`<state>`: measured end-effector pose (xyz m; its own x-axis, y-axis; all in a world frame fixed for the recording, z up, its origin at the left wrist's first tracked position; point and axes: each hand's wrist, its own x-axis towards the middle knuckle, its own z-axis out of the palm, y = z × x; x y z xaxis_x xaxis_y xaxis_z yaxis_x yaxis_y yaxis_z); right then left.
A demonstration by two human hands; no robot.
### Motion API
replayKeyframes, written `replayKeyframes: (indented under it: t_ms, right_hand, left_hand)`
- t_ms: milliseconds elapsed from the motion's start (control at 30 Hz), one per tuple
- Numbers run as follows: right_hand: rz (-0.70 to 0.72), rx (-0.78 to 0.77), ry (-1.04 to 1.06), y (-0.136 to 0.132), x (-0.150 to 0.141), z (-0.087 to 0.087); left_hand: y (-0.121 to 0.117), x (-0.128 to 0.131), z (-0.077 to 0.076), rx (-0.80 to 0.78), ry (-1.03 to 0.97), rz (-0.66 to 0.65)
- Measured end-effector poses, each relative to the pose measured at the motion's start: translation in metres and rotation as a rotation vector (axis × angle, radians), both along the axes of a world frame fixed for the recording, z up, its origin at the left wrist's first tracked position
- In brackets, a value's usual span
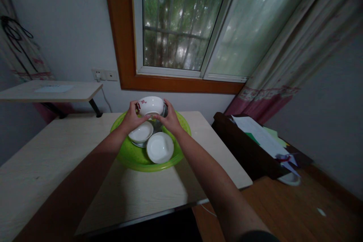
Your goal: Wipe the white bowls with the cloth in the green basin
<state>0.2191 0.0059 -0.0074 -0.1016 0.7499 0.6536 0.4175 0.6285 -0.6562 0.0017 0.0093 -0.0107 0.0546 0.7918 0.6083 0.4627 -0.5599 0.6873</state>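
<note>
Both my hands grip a white bowl [151,106] with a red pattern on its outside, one hand at each side. My left hand [134,118] has its fingers around the left rim and its thumb along the near side. My right hand [169,118] holds the opposite side in the same way. The bowl is tilted toward me over the far part of a green plastic basin [133,160]. Inside the basin, nearer to me, are a white bowl [141,132] on the left and another white bowl [160,148] on the right. What lies beneath the held bowl is partly hidden.
The basin stands on a pale wooden table [93,196]. A small raised shelf [76,91] with a sheet of paper is on the left. Beyond the table are a window [181,26] and wall sockets [104,75]. To the right, a dark box [244,147] holds papers.
</note>
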Motion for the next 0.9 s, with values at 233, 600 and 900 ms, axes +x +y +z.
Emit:
replayKeyframes:
  t_ms: [233,600,900]
  right_hand:
    - [-0.051,0.112,-0.158,-0.0023,0.0011,0.0055]
    - [0.014,0.136,-0.177,-0.0023,0.0013,0.0057]
    - [0.026,0.171,-0.193,-0.0053,0.0014,0.0094]
  left_hand:
    - [0.0006,0.0004,0.0037,0.214,0.211,0.002]
    - [0.0043,0.0003,0.0,0.203,0.294,0.045]
    - [0.0039,0.0012,0.0001,0.228,0.319,0.085]
